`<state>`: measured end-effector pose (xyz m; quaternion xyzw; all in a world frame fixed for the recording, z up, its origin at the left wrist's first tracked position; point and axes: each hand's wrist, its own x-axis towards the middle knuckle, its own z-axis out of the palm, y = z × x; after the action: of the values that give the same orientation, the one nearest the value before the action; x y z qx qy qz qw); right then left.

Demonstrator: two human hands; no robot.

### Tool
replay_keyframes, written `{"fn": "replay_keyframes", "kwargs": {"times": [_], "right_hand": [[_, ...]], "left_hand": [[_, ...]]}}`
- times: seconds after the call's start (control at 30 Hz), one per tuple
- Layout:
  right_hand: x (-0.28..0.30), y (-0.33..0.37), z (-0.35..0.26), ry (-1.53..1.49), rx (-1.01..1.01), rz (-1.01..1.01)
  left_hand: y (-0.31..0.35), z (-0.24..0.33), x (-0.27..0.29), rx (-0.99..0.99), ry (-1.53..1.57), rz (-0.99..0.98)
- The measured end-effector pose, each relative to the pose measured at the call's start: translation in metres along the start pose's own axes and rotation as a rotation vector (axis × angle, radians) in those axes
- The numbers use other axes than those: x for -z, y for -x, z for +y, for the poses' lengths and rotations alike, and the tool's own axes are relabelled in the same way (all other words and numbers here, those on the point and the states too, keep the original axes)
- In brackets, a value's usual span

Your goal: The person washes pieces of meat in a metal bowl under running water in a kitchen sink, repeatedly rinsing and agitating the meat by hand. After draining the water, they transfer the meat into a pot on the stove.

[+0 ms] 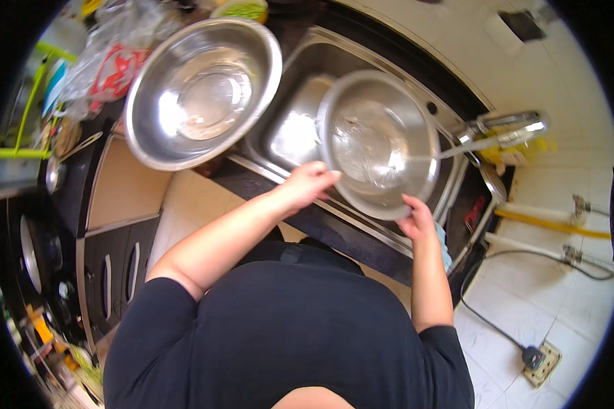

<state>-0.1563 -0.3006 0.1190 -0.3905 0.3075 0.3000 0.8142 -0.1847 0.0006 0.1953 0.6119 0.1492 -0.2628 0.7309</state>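
Note:
A round stainless-steel basin [381, 109] sits tilted over the sink [288, 144]. Clear water covers its bottom, and a thin stream runs in from the faucet [525, 128] on the right. My left hand [307, 187] is closed at the basin's near left rim, thumb on top and fingers bent beneath. At the near right rim, my right hand [418, 218] grips with the thumb over the edge; its other fingers are mostly hidden under the basin.
A larger steel basin [184, 146] stands left of the sink. Behind it are a plastic bag [126, 68] and a bowl of green pieces [245, 10]. A light blue cloth [444, 249] hangs by my right forearm. Pipes and a plugged cable [494, 326] run along the right wall.

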Motion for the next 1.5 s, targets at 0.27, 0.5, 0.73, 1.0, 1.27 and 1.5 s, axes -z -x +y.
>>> {"fn": "replay_keyframes", "kwargs": {"times": [0.27, 0.5, 0.73, 1.0, 1.27, 1.5], "right_hand": [[-0.006, 0.015, -0.009, 0.213, 0.029, 0.293], [-0.054, 0.013, -0.01, 0.304, 0.071, 0.344], [-0.048, 0.021, 0.002, 0.279, 0.11, 0.419], [-0.036, 0.019, 0.009, 0.209, 0.235, 0.434], [-0.078, 0.029, 0.006, 0.367, 0.129, 0.344], [-0.068, 0.049, -0.019, 0.483, 0.236, 0.404]], "left_hand": [[0.048, 0.104, 0.125, -0.319, -0.928, 0.267], [0.014, 0.116, 0.262, 0.176, -1.348, 0.367], [-0.023, 0.076, 0.284, 0.004, -1.652, 0.206], [0.014, 0.136, 0.24, -0.236, -0.979, 0.364], [0.04, 0.139, 0.062, -0.588, -0.837, 0.071], [-0.003, 0.049, 0.05, -0.19, 0.117, 0.054]]}}
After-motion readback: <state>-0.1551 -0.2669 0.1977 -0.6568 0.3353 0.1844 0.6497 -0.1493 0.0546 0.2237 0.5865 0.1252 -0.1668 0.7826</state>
